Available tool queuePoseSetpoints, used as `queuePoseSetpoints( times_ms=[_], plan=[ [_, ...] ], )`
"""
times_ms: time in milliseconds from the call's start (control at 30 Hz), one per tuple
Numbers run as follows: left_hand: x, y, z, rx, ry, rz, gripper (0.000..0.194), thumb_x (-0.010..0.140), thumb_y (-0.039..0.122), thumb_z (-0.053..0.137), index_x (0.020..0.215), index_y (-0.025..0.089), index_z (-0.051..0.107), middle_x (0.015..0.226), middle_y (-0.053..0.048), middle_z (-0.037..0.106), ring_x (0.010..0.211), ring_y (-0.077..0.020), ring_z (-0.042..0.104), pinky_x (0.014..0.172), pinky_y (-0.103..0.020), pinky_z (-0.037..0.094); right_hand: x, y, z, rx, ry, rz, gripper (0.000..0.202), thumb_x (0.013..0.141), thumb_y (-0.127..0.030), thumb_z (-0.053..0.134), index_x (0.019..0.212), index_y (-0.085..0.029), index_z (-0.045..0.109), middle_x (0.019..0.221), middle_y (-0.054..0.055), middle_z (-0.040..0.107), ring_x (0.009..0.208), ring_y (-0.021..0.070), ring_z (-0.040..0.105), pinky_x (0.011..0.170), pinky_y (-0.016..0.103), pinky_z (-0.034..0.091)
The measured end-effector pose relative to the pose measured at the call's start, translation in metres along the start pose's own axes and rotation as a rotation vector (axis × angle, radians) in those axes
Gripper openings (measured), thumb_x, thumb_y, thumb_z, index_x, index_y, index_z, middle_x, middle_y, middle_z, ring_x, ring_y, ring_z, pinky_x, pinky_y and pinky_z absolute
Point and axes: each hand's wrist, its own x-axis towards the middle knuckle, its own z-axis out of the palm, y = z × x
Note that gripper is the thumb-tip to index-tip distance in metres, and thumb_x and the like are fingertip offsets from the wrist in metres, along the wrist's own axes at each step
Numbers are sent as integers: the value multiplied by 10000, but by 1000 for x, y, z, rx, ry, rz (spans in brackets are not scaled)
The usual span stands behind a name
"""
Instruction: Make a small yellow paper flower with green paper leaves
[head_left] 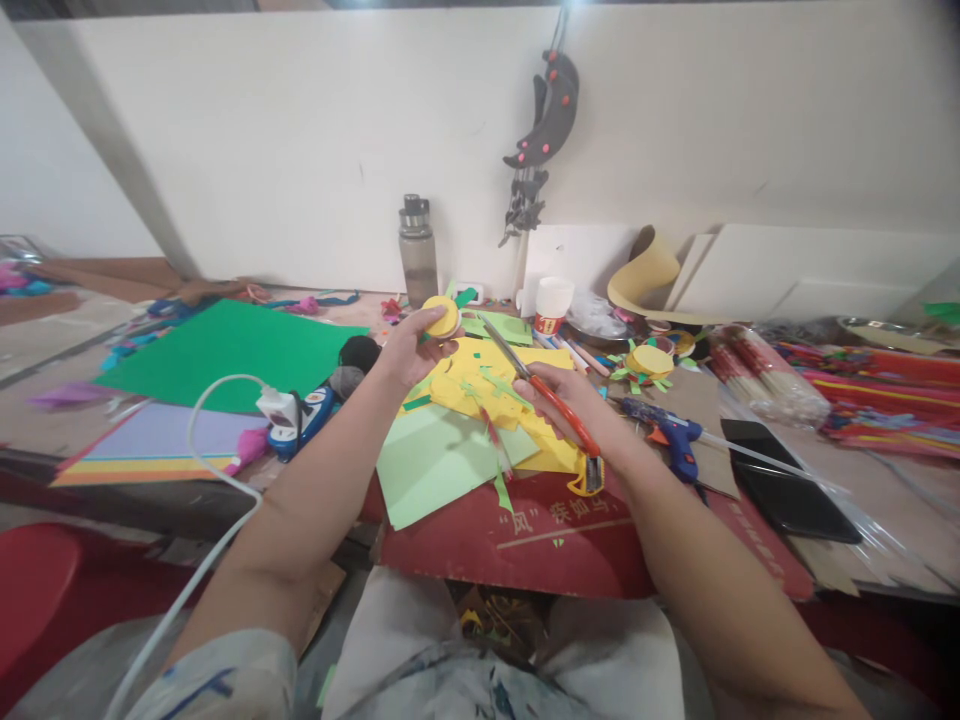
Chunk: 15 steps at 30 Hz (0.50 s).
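Yellow paper disc [439,318] floating above cluttered tabletop [60,428], left hand [411,350] pinching it between thumb and fingers. Both forearms [322,480] stretching forward, right hand [589,402] curling fingers around orange-handled scissors [555,399], blades pointing toward disc. Red board with Chinese lettering [465,565] lying underneath, light green sheets [439,465] and yellow paper scraps [469,365] covering part of it. Blue glue gun [679,445] resting off right, black phone [787,490] lying near it. Grey water bottle [418,260] standing in front of white wall [262,130], dark crescent moon ornament [559,115] hanging there.
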Motion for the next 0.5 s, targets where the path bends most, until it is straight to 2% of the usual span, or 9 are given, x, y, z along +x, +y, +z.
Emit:
queuePoseSetpoints(
  times_ms=[500],
  plan=[
    [3,-2,-4,19,-32,20,178,746,212,718,867,95,661,729,-48,687,655,-144,683,529,-223,462,0,-3,2,6,2,33,397,858,-618,648,871,-230,563,548,-72,459,340,99,450,322,222,325]
  ],
)
